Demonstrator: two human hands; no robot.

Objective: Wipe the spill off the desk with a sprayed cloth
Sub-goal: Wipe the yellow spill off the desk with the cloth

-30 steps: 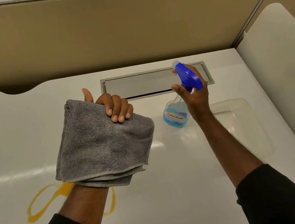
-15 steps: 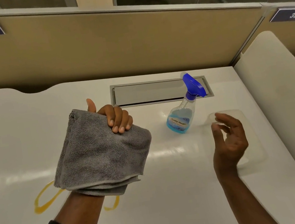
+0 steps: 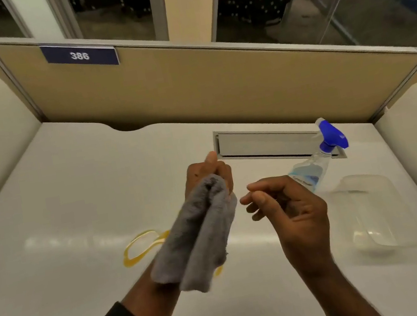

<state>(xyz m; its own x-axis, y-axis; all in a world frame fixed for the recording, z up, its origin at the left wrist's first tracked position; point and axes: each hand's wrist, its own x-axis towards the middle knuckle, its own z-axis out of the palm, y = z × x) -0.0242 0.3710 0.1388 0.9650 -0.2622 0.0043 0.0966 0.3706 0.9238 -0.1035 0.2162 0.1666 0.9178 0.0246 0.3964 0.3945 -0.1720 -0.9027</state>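
Now: left hand [image 3: 206, 177] clamped on grey cloth [image 3: 199, 239], held above the white desk [image 3: 70, 197].
Cloth drapes down over the wrist, hiding part of the yellow spill [image 3: 139, 248]. Right hand [image 3: 290, 207] loosely curled, empty, covering the base of the spray bottle [image 3: 321, 161]; cloth edges blurred.

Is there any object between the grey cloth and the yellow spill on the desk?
Nothing visible. The left hand holds the cloth directly above the spill; only bare desk lies around it.
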